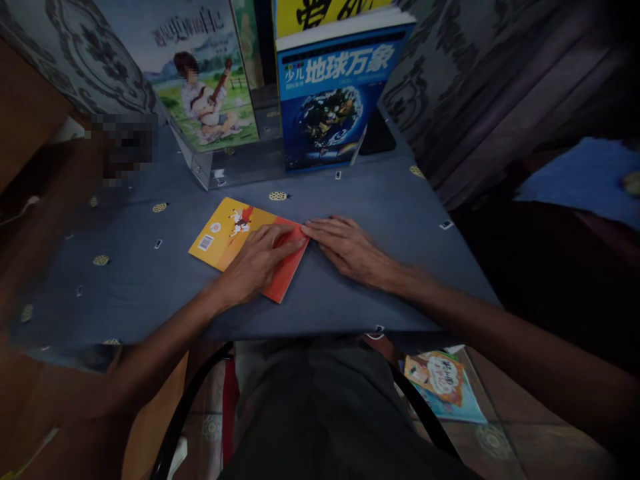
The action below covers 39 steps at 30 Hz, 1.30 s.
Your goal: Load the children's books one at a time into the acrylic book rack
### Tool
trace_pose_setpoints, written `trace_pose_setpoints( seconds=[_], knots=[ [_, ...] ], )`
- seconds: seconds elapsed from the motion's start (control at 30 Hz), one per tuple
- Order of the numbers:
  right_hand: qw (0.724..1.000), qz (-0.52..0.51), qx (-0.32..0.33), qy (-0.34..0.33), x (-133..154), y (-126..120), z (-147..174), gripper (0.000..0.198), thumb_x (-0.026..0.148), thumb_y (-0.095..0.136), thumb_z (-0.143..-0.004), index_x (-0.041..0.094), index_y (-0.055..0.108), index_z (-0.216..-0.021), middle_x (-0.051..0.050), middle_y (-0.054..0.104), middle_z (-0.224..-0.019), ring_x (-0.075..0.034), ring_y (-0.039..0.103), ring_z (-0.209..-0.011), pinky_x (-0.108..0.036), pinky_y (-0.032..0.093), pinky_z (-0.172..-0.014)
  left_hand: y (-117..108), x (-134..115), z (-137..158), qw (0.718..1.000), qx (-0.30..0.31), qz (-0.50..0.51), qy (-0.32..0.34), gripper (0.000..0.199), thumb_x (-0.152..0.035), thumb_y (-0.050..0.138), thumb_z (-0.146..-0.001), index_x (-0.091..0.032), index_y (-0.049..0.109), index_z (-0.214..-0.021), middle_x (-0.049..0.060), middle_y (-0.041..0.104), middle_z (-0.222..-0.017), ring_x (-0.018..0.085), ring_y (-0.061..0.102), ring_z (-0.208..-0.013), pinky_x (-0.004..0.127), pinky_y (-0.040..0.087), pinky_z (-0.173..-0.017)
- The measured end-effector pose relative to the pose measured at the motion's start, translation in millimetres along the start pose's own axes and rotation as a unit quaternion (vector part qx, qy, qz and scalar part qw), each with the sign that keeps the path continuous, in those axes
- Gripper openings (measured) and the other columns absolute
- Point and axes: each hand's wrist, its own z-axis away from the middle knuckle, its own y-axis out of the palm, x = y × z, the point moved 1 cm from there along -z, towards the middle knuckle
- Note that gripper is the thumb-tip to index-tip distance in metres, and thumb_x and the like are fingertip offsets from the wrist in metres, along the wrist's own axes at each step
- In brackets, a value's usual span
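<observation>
A small paperback book (224,227) with an orange-yellow and red cover lies closed and slanted on the cloth-covered table, its barcode side up. My left hand (257,260) rests across the cover, thumb apart from the fingers, which point toward the red end. From the other side my right hand (350,250) reaches in, palm down. Its fingers are stretched out together, and their tips touch the red end near the book's far right corner. The undersides of both hands are hidden.
Behind the book stand a blue encyclopedia (325,107) with a globe and a picture book (205,87) on a clear stand (245,163). A dark flat object (379,135) lies behind them. Patterned curtains (440,87) hang close behind. Another book (445,387) is below the table at right.
</observation>
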Motion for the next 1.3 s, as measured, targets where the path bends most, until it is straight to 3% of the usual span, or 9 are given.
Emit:
trace_pose_setpoints(
  seconds=[0.23,0.47,0.57,0.67,0.83,1.0,1.2,1.3],
  knots=[
    [1.0,0.01,0.009,0.006,3,-3,-1,0.048,0.021,0.036,-0.101,0.025,0.053,-0.146,-0.01,0.06,-0.147,-0.026,0.052,-0.139,-0.054,0.038,-0.115,-8,-14,42,0.999,-0.003,0.017,0.049,0.06,-0.001,0.042,-0.091,-0.03,0.055,-0.142,0.01,0.055,-0.142,0.024,0.049,-0.135,0.049,0.044,-0.111],
    [1.0,-0.007,-0.024,-0.009,7,-7,-7,0.043,0.034,0.041,-0.103,0.019,0.062,-0.137,-0.014,0.068,-0.135,-0.03,0.059,-0.131,-0.056,0.045,-0.109,-3,-29,70,0.999,-0.03,0.005,0.02,0.063,-0.001,0.042,-0.093,-0.031,0.049,-0.148,0.01,0.057,-0.145,0.022,0.048,-0.139,0.049,0.042,-0.115],
    [1.0,-0.003,-0.026,0.003,11,-7,-16,0.044,0.038,0.041,-0.103,0.016,0.066,-0.132,-0.017,0.066,-0.137,-0.031,0.06,-0.13,-0.056,0.047,-0.107,1,-23,77,0.997,-0.057,-0.038,-0.038,0.052,-0.012,0.046,-0.098,-0.033,0.052,-0.145,0.008,0.056,-0.147,0.025,0.046,-0.141,0.056,0.031,-0.12],
    [1.0,0.005,-0.014,0.008,16,0,-33,0.044,0.037,0.043,-0.102,0.015,0.064,-0.134,-0.017,0.064,-0.14,-0.032,0.059,-0.13,-0.057,0.047,-0.107,1,-8,85,0.979,-0.108,-0.088,-0.149,0.042,-0.03,0.05,-0.101,-0.028,0.053,-0.143,0.013,0.049,-0.152,0.031,0.038,-0.147,0.061,0.028,-0.12],
    [1.0,0.026,0.004,0.007,28,16,-68,0.041,0.031,0.045,-0.1,0.016,0.061,-0.135,-0.016,0.066,-0.135,-0.032,0.059,-0.124,-0.055,0.049,-0.104,-10,16,95,0.937,-0.151,-0.079,-0.305,0.059,-0.051,0.048,-0.1,-0.017,0.043,-0.148,0.022,0.035,-0.16,0.037,0.028,-0.152,0.062,0.03,-0.118],
    [0.999,0.041,-0.011,0.005,35,27,-79,0.04,0.028,0.042,-0.1,0.011,0.062,-0.131,-0.02,0.067,-0.125,-0.033,0.059,-0.115,-0.054,0.051,-0.1,-25,25,97,0.928,-0.171,0.017,-0.33,0.059,-0.051,0.051,-0.098,-0.019,0.042,-0.147,0.018,0.05,-0.148,0.032,0.047,-0.14,0.056,0.038,-0.115],
    [0.999,0.035,-0.036,0.0,36,29,-75,0.042,0.03,0.042,-0.1,0.014,0.059,-0.135,-0.017,0.067,-0.126,-0.032,0.057,-0.113,-0.053,0.051,-0.099,-37,46,100,0.877,-0.224,0.196,-0.376,0.059,-0.055,0.056,-0.091,-0.018,0.05,-0.137,0.015,0.058,-0.141,0.029,0.055,-0.132,0.045,0.044,-0.11],
    [0.999,0.031,-0.035,0.002,39,27,-73,0.04,0.029,0.043,-0.1,0.013,0.061,-0.132,-0.017,0.068,-0.123,-0.032,0.058,-0.109,-0.052,0.052,-0.098,-45,55,92,0.871,-0.211,0.196,-0.397,0.066,-0.059,0.057,-0.087,-0.017,0.051,-0.137,0.014,0.066,-0.128,0.028,0.063,-0.117,0.041,0.049,-0.098]
  ],
)
